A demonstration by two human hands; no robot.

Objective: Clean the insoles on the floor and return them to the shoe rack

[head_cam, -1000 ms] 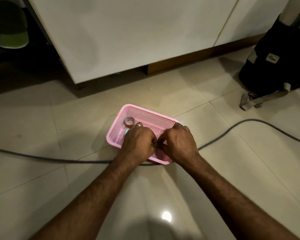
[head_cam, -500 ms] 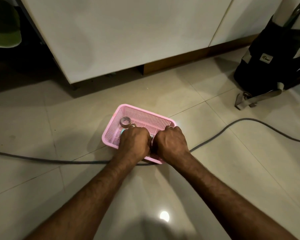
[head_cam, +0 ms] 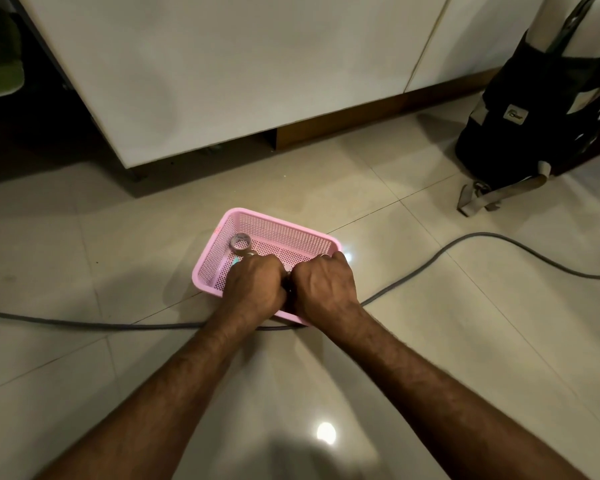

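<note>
On the floor (head_cam: 84, 258), both hands reach into a pink basket (head_cam: 281, 233). Left hand (head_cam: 255, 284) and right hand (head_cam: 326, 284) touch, fingers curled under; any grasped item is hidden. Insoles: cannot tell.

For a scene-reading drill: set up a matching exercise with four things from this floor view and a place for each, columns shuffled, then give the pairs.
Things:
1. tape roll
2. grey cable
3. black backpack
4. pink basket

Places:
A. far right, standing against the cabinet
B. on the floor tiles, under both hands
C. inside the basket, far left corner
D. trailing across the floor, passing the basket's near edge

Pairs: 1-C, 2-D, 3-A, 4-B
</note>
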